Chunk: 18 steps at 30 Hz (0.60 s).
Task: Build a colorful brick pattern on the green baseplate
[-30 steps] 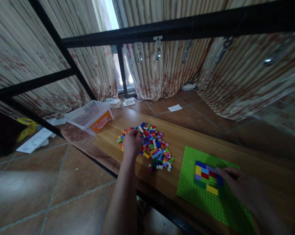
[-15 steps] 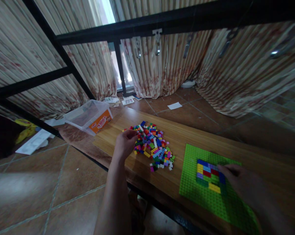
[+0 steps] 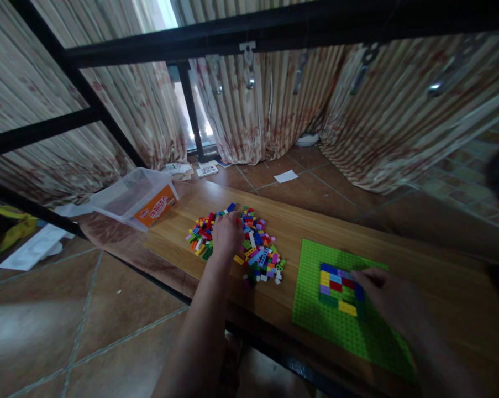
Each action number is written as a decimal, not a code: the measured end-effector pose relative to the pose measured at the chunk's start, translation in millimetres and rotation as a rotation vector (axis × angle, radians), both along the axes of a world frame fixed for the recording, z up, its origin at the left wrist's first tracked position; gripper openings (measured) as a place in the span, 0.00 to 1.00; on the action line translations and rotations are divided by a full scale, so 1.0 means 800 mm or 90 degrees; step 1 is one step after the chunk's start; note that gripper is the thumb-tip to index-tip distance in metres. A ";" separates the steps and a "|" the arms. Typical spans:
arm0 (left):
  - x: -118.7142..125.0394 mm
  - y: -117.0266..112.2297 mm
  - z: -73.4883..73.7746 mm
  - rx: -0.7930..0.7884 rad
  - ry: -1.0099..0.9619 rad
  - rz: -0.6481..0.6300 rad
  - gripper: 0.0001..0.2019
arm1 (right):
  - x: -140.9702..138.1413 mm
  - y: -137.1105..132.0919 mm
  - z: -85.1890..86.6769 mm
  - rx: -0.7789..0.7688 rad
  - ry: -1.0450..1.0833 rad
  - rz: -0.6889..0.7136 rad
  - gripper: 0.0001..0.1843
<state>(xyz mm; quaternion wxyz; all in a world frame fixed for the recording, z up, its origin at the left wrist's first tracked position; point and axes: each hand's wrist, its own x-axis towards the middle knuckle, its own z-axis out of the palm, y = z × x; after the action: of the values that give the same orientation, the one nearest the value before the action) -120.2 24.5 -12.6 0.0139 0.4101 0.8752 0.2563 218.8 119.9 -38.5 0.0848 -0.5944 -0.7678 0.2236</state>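
Over the pile of small colourful toy bricks (image 3: pixel 257 237), my left hand (image 3: pixel 227 235) is bent with its fingers drawn together. Their tips are down among the bricks, so what they hold, if anything, is hidden. My right hand (image 3: pixel 385 290) reaches onto the green baseplate (image 3: pixel 309 293) from the right. Its thumb and fingers are pinched at the upper right edge of a patch of bricks (image 3: pixel 336 286) fixed there. That patch has blue, yellow, red, purple and green bricks. Whether a brick is between the right fingertips I cannot make out.
A clear plastic box (image 3: pixel 125 193) with an orange label stands at the left end of the wooden bench top (image 3: pixel 286 221). A brown cloth (image 3: pixel 166 265) lies along the near left edge. Black metal bars (image 3: pixel 191 44) with hanging hooks cross in front of striped curtains (image 3: pixel 232 121).
My left hand has moved right and farther over the brick pile, uncovering bricks on its left. My right hand stays at the brick patch. The whole view has shifted slightly.
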 end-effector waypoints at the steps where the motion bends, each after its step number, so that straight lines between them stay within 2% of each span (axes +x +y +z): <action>1: 0.001 0.002 -0.001 -0.006 0.003 0.011 0.19 | -0.002 -0.001 0.002 0.007 0.002 -0.001 0.23; 7: 0.004 0.010 -0.003 -0.026 0.015 0.063 0.17 | -0.011 -0.011 0.016 0.041 0.029 0.007 0.20; 12: 0.004 0.012 0.000 -0.018 0.026 0.062 0.17 | -0.012 -0.014 0.020 0.042 0.059 -0.005 0.17; 15: 0.001 0.009 0.006 0.027 0.007 0.075 0.17 | -0.010 -0.015 0.022 0.047 0.065 -0.004 0.16; 18: 0.003 0.006 0.013 0.130 -0.087 0.066 0.17 | -0.008 -0.015 0.024 0.045 0.064 -0.007 0.16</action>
<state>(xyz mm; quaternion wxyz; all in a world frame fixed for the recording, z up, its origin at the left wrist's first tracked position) -117.5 29.4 -2.4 0.0188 0.3452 0.8616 0.3717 212.2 108.0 -19.2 0.1454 -0.5832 -0.7667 0.2258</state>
